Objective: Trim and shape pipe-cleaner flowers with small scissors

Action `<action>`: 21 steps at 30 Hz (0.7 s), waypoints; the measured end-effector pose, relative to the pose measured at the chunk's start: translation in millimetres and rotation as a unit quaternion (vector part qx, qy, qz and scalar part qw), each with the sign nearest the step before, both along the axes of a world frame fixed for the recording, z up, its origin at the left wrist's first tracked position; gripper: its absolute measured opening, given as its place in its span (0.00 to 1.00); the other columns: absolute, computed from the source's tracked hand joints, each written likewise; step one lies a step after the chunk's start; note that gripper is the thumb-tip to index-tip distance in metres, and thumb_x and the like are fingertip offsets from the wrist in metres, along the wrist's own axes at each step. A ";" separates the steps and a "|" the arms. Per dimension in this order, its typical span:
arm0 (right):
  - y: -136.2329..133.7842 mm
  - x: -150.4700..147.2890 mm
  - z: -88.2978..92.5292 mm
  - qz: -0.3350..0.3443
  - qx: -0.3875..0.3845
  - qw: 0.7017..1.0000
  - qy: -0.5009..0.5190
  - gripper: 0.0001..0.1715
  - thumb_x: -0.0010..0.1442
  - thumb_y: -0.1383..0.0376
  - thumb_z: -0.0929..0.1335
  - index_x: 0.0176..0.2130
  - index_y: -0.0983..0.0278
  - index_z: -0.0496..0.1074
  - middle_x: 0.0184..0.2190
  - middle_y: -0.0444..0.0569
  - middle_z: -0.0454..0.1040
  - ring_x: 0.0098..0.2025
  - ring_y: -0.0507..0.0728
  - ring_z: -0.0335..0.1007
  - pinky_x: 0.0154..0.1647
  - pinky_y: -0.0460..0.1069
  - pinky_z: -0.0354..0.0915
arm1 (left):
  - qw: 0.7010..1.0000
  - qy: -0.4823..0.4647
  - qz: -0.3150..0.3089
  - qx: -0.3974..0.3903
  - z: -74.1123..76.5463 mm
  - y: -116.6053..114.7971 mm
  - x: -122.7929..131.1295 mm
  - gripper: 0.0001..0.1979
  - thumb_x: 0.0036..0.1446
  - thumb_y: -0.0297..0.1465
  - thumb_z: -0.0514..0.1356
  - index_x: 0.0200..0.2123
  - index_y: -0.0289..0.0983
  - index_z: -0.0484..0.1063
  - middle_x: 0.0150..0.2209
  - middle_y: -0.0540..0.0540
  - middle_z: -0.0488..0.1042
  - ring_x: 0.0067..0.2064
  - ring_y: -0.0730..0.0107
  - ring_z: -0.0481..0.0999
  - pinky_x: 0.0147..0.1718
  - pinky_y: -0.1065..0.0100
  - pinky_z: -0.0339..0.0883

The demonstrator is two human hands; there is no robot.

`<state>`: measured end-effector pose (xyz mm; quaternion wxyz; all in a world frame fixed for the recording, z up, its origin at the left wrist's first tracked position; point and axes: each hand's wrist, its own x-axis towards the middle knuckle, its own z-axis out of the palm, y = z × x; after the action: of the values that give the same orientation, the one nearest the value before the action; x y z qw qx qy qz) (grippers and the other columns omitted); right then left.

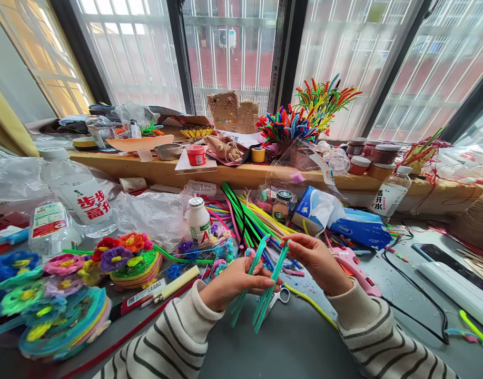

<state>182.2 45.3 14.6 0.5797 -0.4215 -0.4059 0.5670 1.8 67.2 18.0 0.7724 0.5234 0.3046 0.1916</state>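
Teal pipe cleaners (271, 295), in two folded bunches, hang between my hands above the table. My left hand (236, 281) is closed round one bunch, and its fingertips touch the other. With thumb and fingertips, my right hand (318, 261) pinches the top end of the right-hand bunch. Just behind the lower strands lie scissors (283, 295), partly covered by them. A yellow pipe cleaner (310, 302) curves across the table below my right hand. Beyond both hands is a pile of green, yellow and other coloured pipe cleaners (235, 210).
Pipe-cleaner flower pieces (134, 260) crowd the left side. A pink glue gun (357, 271) with a black cord lies right of my right hand. Farther back stand a white bottle (199, 218), a blue tissue pack (355, 226) and water bottles (77, 195). A cluttered wooden sill (154, 167) runs behind.
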 end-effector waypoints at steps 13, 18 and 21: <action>-0.2 -3.2 0.1 -0.047 0.015 0.999 -0.020 0.09 0.39 0.63 0.72 0.26 0.65 0.74 0.21 0.43 0.71 0.23 0.47 0.63 0.27 0.42 0.62 | 1.000 -0.007 0.012 -0.018 -1.0 -1.3 0.6 0.17 0.32 0.29 0.66 0.16 0.34 0.56 0.20 0.52 0.67 0.33 0.63 0.73 0.38 0.58 0.63; -1.9 -5.5 2.7 -0.094 0.060 0.986 -0.121 0.09 0.42 0.63 0.71 0.26 0.65 0.74 0.22 0.45 0.71 0.23 0.49 0.63 0.26 0.44 0.62 | 0.999 0.030 0.022 0.025 -4.3 0.2 1.8 0.16 0.32 0.32 0.65 0.16 0.34 0.58 0.20 0.52 0.67 0.32 0.63 0.73 0.34 0.61 0.64; -2.3 -5.3 1.8 -0.114 0.087 0.978 -0.149 0.09 0.44 0.63 0.70 0.28 0.65 0.73 0.25 0.46 0.72 0.25 0.51 0.64 0.27 0.45 0.62 | 0.998 0.035 0.027 0.033 -3.3 -0.4 2.9 0.16 0.33 0.34 0.65 0.17 0.34 0.58 0.20 0.52 0.67 0.31 0.63 0.73 0.31 0.63 0.64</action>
<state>176.9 43.1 16.4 0.6075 -0.4929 -0.4851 0.3908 4.8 66.8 14.7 0.7382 0.5467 0.3384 0.2039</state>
